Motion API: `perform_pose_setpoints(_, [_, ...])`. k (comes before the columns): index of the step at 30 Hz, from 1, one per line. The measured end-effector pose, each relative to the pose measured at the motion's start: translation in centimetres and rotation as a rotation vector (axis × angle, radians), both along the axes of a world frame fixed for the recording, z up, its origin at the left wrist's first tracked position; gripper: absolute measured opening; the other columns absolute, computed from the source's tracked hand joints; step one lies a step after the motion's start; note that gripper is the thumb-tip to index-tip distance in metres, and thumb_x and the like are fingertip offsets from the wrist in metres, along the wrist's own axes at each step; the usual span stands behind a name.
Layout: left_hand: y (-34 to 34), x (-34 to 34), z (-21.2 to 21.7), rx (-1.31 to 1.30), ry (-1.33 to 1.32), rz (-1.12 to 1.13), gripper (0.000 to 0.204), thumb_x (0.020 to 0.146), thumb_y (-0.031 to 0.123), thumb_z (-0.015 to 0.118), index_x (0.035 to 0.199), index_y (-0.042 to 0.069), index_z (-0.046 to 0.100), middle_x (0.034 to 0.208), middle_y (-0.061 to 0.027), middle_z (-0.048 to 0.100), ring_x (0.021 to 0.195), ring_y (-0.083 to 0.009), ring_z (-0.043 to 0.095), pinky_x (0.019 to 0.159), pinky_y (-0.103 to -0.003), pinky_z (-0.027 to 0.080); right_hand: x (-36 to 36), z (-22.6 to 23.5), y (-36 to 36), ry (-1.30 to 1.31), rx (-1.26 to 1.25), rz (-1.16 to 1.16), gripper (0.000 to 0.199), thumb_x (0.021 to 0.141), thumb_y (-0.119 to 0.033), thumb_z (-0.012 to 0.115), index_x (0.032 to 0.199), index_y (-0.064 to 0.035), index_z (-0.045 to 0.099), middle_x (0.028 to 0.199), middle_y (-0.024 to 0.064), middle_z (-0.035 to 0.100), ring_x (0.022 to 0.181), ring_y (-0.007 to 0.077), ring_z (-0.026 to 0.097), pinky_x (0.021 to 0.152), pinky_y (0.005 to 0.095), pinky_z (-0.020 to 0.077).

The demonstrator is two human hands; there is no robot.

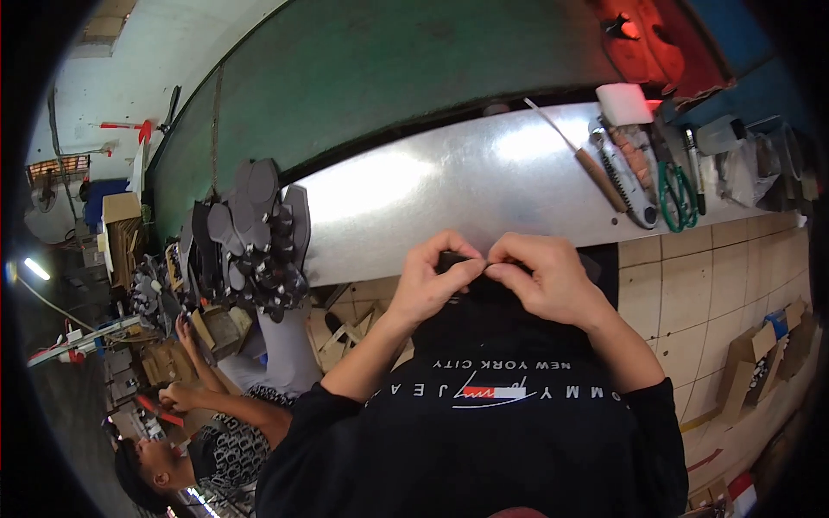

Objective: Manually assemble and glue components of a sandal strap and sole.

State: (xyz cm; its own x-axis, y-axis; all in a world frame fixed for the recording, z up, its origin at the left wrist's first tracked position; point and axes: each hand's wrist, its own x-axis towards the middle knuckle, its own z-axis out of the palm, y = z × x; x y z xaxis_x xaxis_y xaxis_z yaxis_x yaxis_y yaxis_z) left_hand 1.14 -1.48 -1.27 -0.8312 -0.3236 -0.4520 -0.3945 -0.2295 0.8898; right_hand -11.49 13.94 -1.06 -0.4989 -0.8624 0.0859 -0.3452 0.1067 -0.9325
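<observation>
My left hand (439, 274) and my right hand (546, 274) meet in front of my chest, at the near edge of the metal table (414, 207). Thumb and forefinger of each are pinched, the tips almost touching. Something dark (448, 262) shows inside the curl of my left hand; against the black shirt its kind and outline are lost. What lies between the right fingertips is too small to name. To the left, a heap of grey shoe soles (252, 198) with black parts lies on the table end.
Right on the table lie a wooden-handled awl (598, 180), a utility knife (637, 210), green-handled scissors (678, 197), a pen (696, 177) and a white block (624, 104). Beyond runs a green belt (414, 78). A co-worker (233, 432) is at lower left; cartons (749, 363) stand on the tiled floor.
</observation>
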Motion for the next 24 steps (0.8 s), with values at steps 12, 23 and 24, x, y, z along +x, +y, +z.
perform_pose_setpoints(12, [-6.5,3.2,-4.3,0.848,0.165,0.699,0.029,0.093,0.022,0.057,0.119,0.009,0.054,0.118,-0.0126,0.059,0.103,-0.0240,0.063,0.074,-0.031,0.059,-8.2,-3.7,-1.0,0.637,0.060,-0.455,0.027,0.081,-0.004,0.062,0.108,-0.0011,0.063,0.098,0.0155,0.062,0.092,0.0333,0.056,0.085,0.0414,0.0442])
perform_pose_setpoints(23, [-4.3,1.3,-3.2,1.271,0.098,0.777,0.028,0.090,0.027,0.061,0.109,0.007,0.057,0.110,-0.0099,0.063,0.103,-0.0225,0.062,0.064,-0.025,0.054,-4.6,-1.3,-0.3,0.399,-0.164,-0.533,0.025,0.087,0.005,0.049,0.107,-0.0031,0.061,0.083,0.0077,0.057,0.073,0.0206,0.054,0.069,0.0294,0.0434])
perform_pose_setpoints(24, [-3.9,1.1,-3.2,1.243,0.077,0.791,0.027,0.088,0.029,0.064,0.105,0.007,0.059,0.105,-0.0081,0.064,0.099,-0.0207,0.063,0.057,-0.022,0.051,-3.0,-0.1,0.1,0.036,-0.116,-0.444,0.027,0.089,0.004,0.048,0.112,-0.0033,0.059,0.079,0.0059,0.057,0.070,0.0160,0.053,0.066,0.0269,0.0432])
